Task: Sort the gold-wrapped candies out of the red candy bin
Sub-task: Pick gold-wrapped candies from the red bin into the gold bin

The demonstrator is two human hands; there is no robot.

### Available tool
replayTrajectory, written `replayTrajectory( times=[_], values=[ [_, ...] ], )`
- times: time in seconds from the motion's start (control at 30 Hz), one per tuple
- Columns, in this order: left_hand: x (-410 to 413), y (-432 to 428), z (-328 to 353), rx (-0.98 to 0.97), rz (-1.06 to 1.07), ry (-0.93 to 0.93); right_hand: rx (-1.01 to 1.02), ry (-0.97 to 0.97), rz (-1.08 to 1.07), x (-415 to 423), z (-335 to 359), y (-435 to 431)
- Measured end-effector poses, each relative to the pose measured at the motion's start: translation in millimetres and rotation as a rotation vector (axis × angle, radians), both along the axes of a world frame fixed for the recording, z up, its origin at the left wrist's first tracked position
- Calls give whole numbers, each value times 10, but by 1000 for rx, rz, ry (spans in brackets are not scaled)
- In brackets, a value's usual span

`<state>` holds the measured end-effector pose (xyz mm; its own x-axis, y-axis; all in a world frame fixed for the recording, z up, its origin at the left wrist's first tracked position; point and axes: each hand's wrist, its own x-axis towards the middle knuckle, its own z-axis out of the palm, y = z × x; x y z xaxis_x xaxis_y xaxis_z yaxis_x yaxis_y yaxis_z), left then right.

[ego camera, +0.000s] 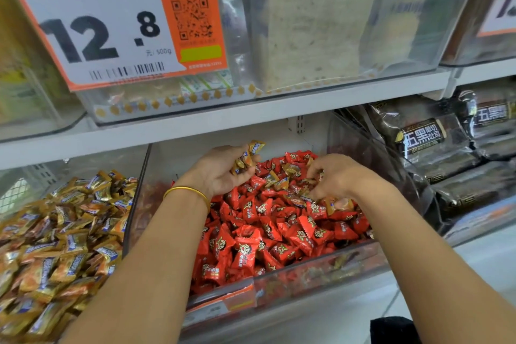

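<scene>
Bangled left arm (156, 246), fingers (231, 151) clutching shiny gold-wrapped candies (255, 148), right fingers' (314, 169) grip unclear

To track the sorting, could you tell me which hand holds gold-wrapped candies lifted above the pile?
The left hand, with the bangle, grips several gold-wrapped candies; the right hand is fingers-down in the pile.

The middle bin (321, 268) is set under a shelf (251, 117), between a heap of candies (55, 246) on the left and stacked packs (435, 142) on the right. A handful of sweets (248, 156) is held in the left hand (220, 170) over the bin's back part; the right hand (337, 176) is lowered onto the pile (265, 232) inside.
</scene>
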<state>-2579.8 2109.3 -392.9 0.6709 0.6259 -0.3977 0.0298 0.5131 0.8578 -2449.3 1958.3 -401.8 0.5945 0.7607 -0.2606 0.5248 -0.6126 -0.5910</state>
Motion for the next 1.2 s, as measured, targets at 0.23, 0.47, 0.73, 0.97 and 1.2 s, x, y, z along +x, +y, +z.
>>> replayTrajectory(
  times=[0.23, 0.47, 0.73, 0.97, 1.2],
  values=[
    [35, -87, -13, 81, -67, 7, -25, -58, 34, 43, -71, 5],
    [62, -172, -24, 509, -365, 190, 78, 27, 59, 38, -63, 34],
    [133, -280, -99, 1078, -832, 423, -159, -182, 116, -60, -82, 130],
    [176, -241, -169, 1157, -682, 416, -226, -224, 124, -45, -90, 89],
    [128, -43, -156, 613, -113, 222, -178, -301, 89, -73, -115, 106]
  ],
)
